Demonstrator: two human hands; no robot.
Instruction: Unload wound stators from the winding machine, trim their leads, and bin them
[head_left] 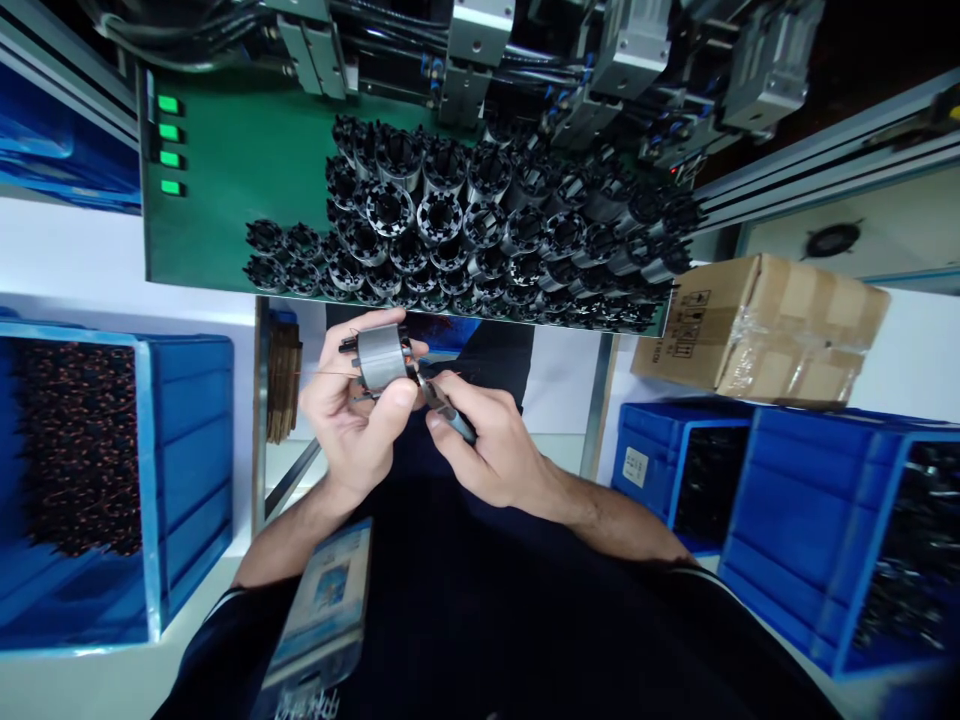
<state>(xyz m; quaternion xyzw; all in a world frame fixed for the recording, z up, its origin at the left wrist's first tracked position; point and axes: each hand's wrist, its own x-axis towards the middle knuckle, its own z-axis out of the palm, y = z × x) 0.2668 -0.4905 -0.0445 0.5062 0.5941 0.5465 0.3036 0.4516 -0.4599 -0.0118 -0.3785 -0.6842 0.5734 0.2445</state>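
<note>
My left hand (pixel 352 420) is closed around a motor stator (pixel 381 358), a silver cylinder with black toothed ends, lying on its side. A thin copper wire sticks out to its left, and some copper shows at the right end. In my right hand (pixel 499 440) is a pair of pliers or cutters (pixel 454 412) with a blue-grey handle. Their metal jaws are at the stator's right end; whether they grip a wire there I cannot make out. Both hands are in front of my body, just below the green board's (pixel 225 200) front edge.
Rows of stacked stators (pixel 439 215) cover much of the board, below pneumatic clamps (pixel 480 35). A blue bin of copper-wound parts (pixel 82 450) stands left. To the right are a cardboard box (pixel 802 330) and blue bins (pixel 795 520) with dark parts. A badge (pixel 322 600) hangs at my chest.
</note>
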